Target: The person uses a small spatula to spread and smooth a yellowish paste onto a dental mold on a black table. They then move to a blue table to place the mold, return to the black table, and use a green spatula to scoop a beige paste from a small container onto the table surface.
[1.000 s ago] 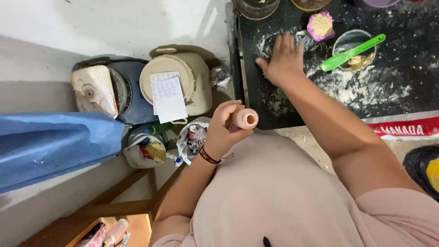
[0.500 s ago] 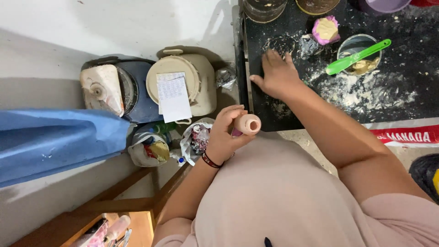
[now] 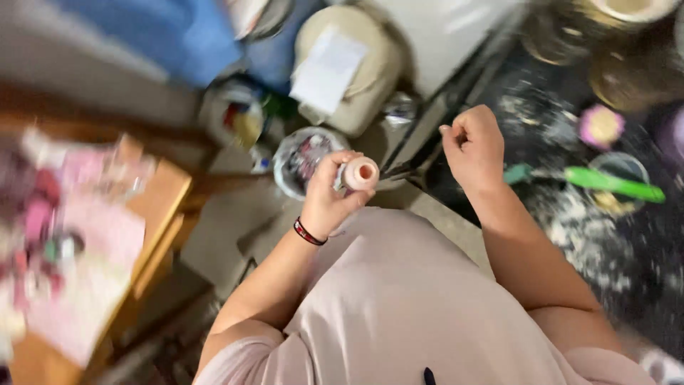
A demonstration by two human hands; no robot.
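My left hand grips a pale pink cylinder with a round end facing up, held in front of my body; a red and black band sits on that wrist. My right hand hangs in the air with its fingers curled into a loose fist, nothing visible in it, just left of the dark floured counter. A green spatula lies across a small bowl on that counter, to the right of my right hand. The view is blurred.
A cream lidded appliance with a white paper on top stands on the floor ahead. Bags and bundles lie below it. A wooden table with pink clutter is at the left. A pink cup and jars sit on the counter.
My right hand has lifted off the floured counter and closed into a fist. The view has swung left, bringing the wooden table into sight. My left hand still holds the cylinder.
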